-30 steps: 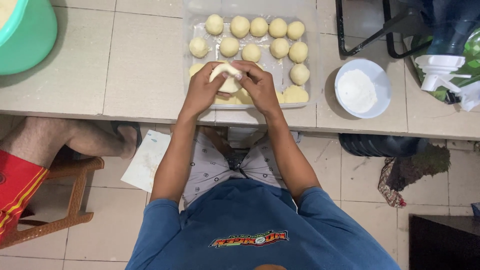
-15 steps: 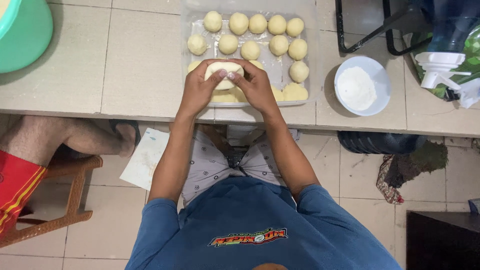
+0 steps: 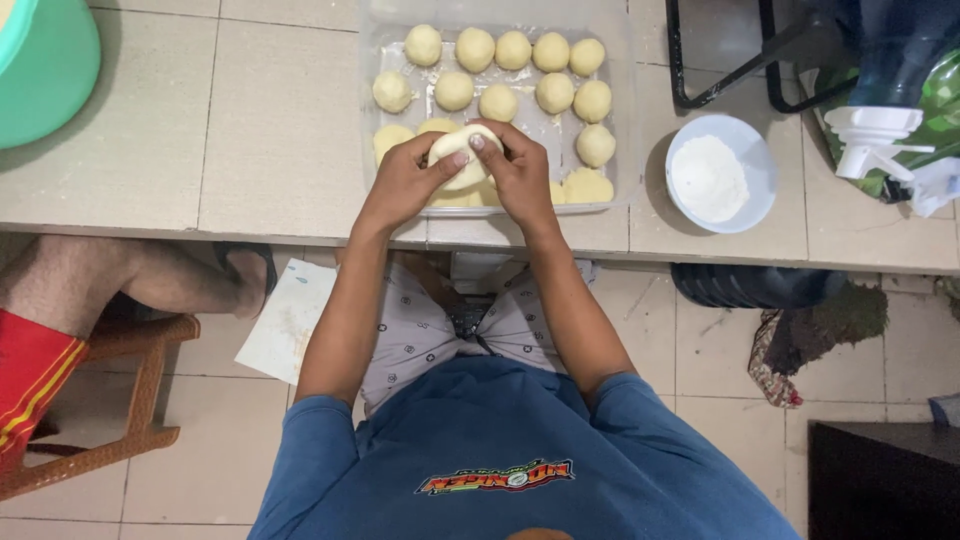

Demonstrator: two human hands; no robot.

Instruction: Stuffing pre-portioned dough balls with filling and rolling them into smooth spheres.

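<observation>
- Head view: a pale, smooth, flattened dough piece (image 3: 462, 152) is held over the near edge of the clear plastic tray (image 3: 620, 120).
- The grip of the left hand (image 3: 405, 185) is closed on the dough's left side; the grip of the right hand (image 3: 520, 175) is closed on its right side, thumbs pressed on top.
- Inside the tray, eleven round, matte dough balls (image 3: 475, 48) can be counted beyond the hands; more flattened pieces (image 3: 588, 186) lie at the near edge, partly hidden, number not clear.
- Right of the tray, one round white bowl (image 3: 720, 180) of white flour is seen.
- The tray is carried by a beige tiled bench (image 3: 200, 120); far left of the tray, one green tub (image 3: 45, 60) is cut off.
- Below the bench, a tiled floor (image 3: 700, 340) is visible.
</observation>
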